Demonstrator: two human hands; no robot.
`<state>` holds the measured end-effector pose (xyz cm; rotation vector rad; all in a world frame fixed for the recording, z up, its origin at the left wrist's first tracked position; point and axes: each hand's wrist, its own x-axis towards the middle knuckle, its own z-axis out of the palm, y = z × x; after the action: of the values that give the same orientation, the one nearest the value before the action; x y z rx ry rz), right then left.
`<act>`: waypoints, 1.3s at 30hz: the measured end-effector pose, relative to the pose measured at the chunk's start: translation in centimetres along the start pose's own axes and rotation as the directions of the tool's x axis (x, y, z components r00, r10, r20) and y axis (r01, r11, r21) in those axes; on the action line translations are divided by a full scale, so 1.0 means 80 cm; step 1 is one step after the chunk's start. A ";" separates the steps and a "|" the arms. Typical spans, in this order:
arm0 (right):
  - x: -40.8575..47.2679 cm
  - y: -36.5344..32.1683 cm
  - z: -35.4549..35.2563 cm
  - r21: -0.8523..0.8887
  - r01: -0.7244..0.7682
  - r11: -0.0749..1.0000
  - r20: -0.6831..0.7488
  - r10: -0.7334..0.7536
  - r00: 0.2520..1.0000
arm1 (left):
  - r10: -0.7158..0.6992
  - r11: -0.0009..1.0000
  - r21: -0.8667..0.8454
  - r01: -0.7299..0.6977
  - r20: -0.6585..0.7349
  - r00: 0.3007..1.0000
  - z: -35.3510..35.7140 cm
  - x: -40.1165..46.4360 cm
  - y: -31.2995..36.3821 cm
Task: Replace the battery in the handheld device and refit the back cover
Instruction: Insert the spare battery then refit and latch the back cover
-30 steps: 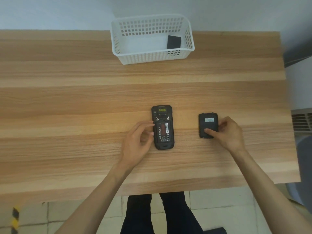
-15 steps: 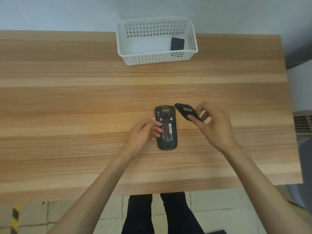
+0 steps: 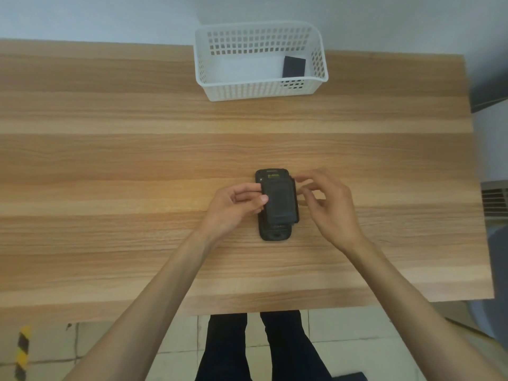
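The black handheld device [image 3: 275, 232] lies face down on the wooden table [image 3: 137, 166], its top end with a small yellow-green label pointing away from me. The black back cover [image 3: 279, 202] sits over the device's battery bay, slightly askew to the right. My left hand [image 3: 233, 206] holds the cover's left edge between thumb and fingers. My right hand [image 3: 328, 204] pinches the cover's right edge with its fingertips. The battery in the device is hidden under the cover.
A white perforated plastic basket [image 3: 258, 88] stands at the far edge of the table, with a flat black battery [image 3: 294, 66] lying inside at its right end. The table's near edge is close to my legs. A vent grille [image 3: 494, 198] shows at the right.
My right hand picked the back cover up from the table at the right and carried it left onto the device. My left hand shifted from the device's side to the cover's left edge.
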<state>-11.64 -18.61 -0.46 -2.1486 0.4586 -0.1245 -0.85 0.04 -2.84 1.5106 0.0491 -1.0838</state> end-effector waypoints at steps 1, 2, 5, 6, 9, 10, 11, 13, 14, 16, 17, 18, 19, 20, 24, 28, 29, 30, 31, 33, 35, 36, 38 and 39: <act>0.001 0.001 0.002 0.087 -0.076 0.993 0.009 0.075 0.997 | 0.028 1.000 0.011 -0.027 -0.027 0.999 0.000 0.001 -0.001; 0.002 0.001 0.003 0.150 -0.136 0.979 0.036 0.132 0.991 | 0.055 0.998 0.033 -0.054 -0.044 0.997 0.001 0.002 -0.002; 0.005 0.006 0.006 0.135 -0.188 0.973 0.104 0.174 0.979 | 0.165 0.976 0.154 -0.157 -0.046 0.985 0.003 0.006 -0.004; 0.006 0.008 0.008 0.110 -0.176 0.978 0.111 0.164 0.980 | 0.199 0.961 0.202 -0.186 -0.044 0.979 0.005 0.007 -0.004; 0.009 0.011 0.014 0.063 -0.118 0.991 0.116 0.110 0.987 | 0.263 0.907 0.351 -0.232 -0.041 0.964 0.008 0.010 -0.011; 0.009 0.014 0.016 0.050 -0.105 0.993 0.121 0.098 0.988 | 0.265 0.897 0.375 -0.232 -0.037 0.964 0.008 0.009 -0.013; 0.008 0.016 0.017 0.042 -0.100 0.994 0.130 0.094 0.987 | 0.263 0.890 0.395 -0.229 -0.032 0.964 0.007 0.008 -0.016; 0.004 0.017 0.018 0.041 -0.109 0.993 0.152 0.102 0.983 | 0.260 0.880 0.416 -0.230 -0.018 0.965 0.006 0.004 -0.021; 0.002 0.017 0.017 0.041 -0.114 0.993 0.166 0.106 0.980 | 0.265 0.877 0.419 -0.237 -0.010 0.964 0.005 0.002 -0.023; -0.003 0.016 0.016 0.045 -0.112 0.993 0.187 0.102 0.977 | 0.283 0.868 0.423 -0.260 0.010 0.959 0.003 -0.001 -0.027; -0.005 0.015 0.016 0.050 -0.113 0.992 0.192 0.101 0.976 | 0.293 0.863 0.425 -0.274 0.021 0.956 0.002 -0.003 -0.029; -0.007 0.014 0.016 0.052 -0.114 0.992 0.194 0.102 0.976 | 0.303 0.858 0.427 -0.287 0.032 0.953 0.002 -0.005 -0.030; -0.010 0.013 0.016 0.053 -0.112 0.992 0.193 0.100 0.976 | 0.311 0.851 0.433 -0.298 0.041 0.949 0.001 -0.007 -0.031; -0.012 0.011 0.015 0.054 -0.107 0.993 0.189 0.095 0.977 | 0.318 0.845 0.440 -0.305 0.045 0.947 0.001 -0.009 -0.032; -0.019 0.007 0.014 0.063 -0.084 0.994 0.191 0.071 0.979 | 0.322 0.847 0.431 -0.312 0.052 0.945 0.000 -0.016 -0.033; -0.027 0.009 0.017 0.067 -0.104 0.992 0.216 0.087 0.973 | 0.299 0.849 0.437 -0.296 0.065 0.952 -0.001 -0.020 -0.039; -0.028 0.011 0.017 0.066 -0.103 0.992 0.212 0.087 0.973 | 0.300 0.847 0.441 -0.297 0.065 0.952 0.000 -0.020 -0.041; -0.028 0.012 0.018 0.061 -0.098 0.993 0.207 0.084 0.975 | 0.302 0.846 0.442 -0.298 0.063 0.951 0.002 -0.020 -0.041; -0.028 0.013 0.018 0.053 -0.095 0.994 0.201 0.083 0.976 | 0.305 0.846 0.443 -0.298 0.057 0.951 0.003 -0.020 -0.042; -0.025 0.016 0.020 0.032 -0.087 0.996 0.183 0.080 0.980 | 0.316 0.839 0.455 -0.299 0.040 0.948 0.004 -0.018 -0.042; -0.022 0.020 0.023 -0.010 -0.066 0.998 0.153 0.067 0.986 | 0.340 0.826 0.472 -0.309 0.019 0.940 0.005 -0.015 -0.043; -0.021 0.022 0.024 -0.027 -0.054 0.998 0.137 0.057 0.989 | 0.353 0.821 0.477 -0.312 0.005 0.936 0.006 -0.014 -0.044; -0.017 0.025 0.025 -0.041 -0.040 0.998 0.110 0.044 0.993 | 0.375 0.817 0.482 -0.317 -0.026 0.927 0.006 -0.011 -0.046; -0.016 0.026 0.025 -0.050 -0.043 0.998 0.105 0.048 0.993 | 0.386 0.813 0.486 -0.321 -0.036 0.922 0.006 -0.010 -0.048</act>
<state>-12.84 -17.66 -3.21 -2.1781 0.4523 0.0262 -3.85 1.14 -5.16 1.9355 -0.4237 -0.7124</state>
